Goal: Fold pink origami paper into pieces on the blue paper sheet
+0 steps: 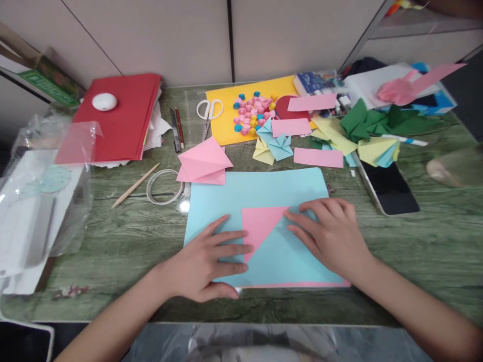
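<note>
A pink paper triangle [260,225] lies on a light blue sheet [260,188] in front of me on the green table. My left hand [206,264] rests flat with fingers spread, its fingertips on the triangle's left edge. My right hand [326,234] lies flat too, fingers stretched out, touching the triangle's right corner. Neither hand holds anything. A thin pink edge shows under the blue sheet's near side.
Behind the sheet lie a folded pink shape [206,162], a tape ring [165,186], a wooden stick [135,185], scissors [209,111], a yellow sheet with small paper beads [251,110], pink strips, green and yellow folded papers. A red folder [121,115] lies at the left, a phone [390,188] at the right.
</note>
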Demonstrator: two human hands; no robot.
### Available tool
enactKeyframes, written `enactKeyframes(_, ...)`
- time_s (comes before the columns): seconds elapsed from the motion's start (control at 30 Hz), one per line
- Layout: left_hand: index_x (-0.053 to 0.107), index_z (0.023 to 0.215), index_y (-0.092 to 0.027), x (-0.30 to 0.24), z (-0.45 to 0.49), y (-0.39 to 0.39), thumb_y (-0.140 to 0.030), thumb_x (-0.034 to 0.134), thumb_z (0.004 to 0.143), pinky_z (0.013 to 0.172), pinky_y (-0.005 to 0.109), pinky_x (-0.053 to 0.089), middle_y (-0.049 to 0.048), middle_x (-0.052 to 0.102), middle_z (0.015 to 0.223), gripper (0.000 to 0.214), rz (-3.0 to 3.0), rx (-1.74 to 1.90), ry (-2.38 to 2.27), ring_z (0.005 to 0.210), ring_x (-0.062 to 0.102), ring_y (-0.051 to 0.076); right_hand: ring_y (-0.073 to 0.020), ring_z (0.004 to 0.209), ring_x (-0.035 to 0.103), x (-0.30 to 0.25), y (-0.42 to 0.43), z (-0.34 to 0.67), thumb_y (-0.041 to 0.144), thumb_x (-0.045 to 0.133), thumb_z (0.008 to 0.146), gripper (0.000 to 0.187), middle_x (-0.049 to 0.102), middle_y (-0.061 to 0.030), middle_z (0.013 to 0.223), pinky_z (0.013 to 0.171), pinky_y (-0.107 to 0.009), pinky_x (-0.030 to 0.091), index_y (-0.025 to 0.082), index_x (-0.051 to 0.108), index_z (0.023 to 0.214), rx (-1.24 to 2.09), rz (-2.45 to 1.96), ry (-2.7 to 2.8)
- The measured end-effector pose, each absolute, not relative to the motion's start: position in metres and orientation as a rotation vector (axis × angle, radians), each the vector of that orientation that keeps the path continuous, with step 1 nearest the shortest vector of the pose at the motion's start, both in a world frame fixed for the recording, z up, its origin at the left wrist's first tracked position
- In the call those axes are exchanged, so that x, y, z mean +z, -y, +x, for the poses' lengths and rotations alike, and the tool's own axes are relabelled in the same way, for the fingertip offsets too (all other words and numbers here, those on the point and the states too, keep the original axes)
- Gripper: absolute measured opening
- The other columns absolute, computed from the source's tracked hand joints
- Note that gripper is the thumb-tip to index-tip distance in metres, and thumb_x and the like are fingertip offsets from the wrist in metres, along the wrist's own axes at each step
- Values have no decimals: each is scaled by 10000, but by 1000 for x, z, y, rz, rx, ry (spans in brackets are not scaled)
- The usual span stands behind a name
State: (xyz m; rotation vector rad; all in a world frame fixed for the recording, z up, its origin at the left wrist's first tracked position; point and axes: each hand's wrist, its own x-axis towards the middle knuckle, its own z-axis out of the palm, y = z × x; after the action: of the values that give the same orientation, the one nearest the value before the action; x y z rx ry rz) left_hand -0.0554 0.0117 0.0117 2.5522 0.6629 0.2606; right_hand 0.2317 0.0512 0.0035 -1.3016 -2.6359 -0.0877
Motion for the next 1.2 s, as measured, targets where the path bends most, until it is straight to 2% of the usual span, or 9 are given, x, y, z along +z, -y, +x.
enactKeyframes(0.27, 643, 1053, -248, 14, -56, -8, -514, 487, 848, 1126, 543, 46, 23, 594, 1246, 370, 2484, 244, -704, 1280, 404, 257, -222, 866, 516, 2, -49, 228, 351, 519, 876, 221, 661, -49, 897, 820, -422, 296, 240, 677, 983, -67, -1259, 2628)
enactKeyframes(0.4, 619, 1060, -207, 9, -51, -3, -509, 423, 874, 1120, 553, 61, 54, 634, 1170, 405, 2487, 348, -746, 1247, 434, 260, -212, 850, 517, -1, -47, 226, 331, 536, 867, 213, 666, -52, 887, 841, -432, 302, 199, 667, 970, -91, -1206, 2593)
enactKeyframes(0.47, 586, 1114, -183, 4, -45, 1, -523, 400, 879, 1114, 560, 66, 70, 636, 1153, 453, 2517, 351, -825, 1223, 445, 265, -209, 849, 512, -2, -44, 223, 317, 542, 862, 223, 664, -57, 902, 858, -440, 303, 188, 654, 1005, -66, -1143, 2585)
enactKeyframes(0.57, 448, 1299, -174, -4, -36, 7, -600, 385, 851, 1097, 579, 87, 102, 538, 1288, 622, 2609, 309, -945, 1184, 452, 272, -212, 897, 494, -2, -36, 216, 279, 538, 857, 252, 652, -57, 940, 870, -425, 319, 201, 627, 1081, 109, -913, 2660)
enactKeyframes(0.63, 419, 1324, -172, -8, -32, 10, -618, 375, 844, 1088, 587, 98, 106, 509, 1317, 657, 2653, 295, -969, 1162, 455, 270, -214, 925, 481, -2, -31, 212, 262, 524, 861, 270, 646, -55, 960, 876, -413, 327, 202, 615, 1108, 240, -766, 2734)
enactKeyframes(0.87, 479, 1276, -190, -8, -29, 10, -588, 344, 871, 1066, 601, 116, 101, 556, 1252, 584, 2663, 329, -1033, 1136, 465, 274, -209, 906, 486, -3, -34, 217, 280, 533, 864, 203, 640, -55, 948, 864, -424, 308, 250, 660, 1020, 216, -957, 2658)
enactKeyframes(1.2, 618, 1071, -173, 2, -35, 10, -513, 460, 855, 1077, 602, 128, 89, 640, 1099, 433, 2619, 487, -978, 1129, 506, 272, -224, 882, 492, 0, -51, 229, 350, 527, 869, 195, 647, -43, 942, 811, -410, 289, 279, 688, 953, -107, -1278, 2612)
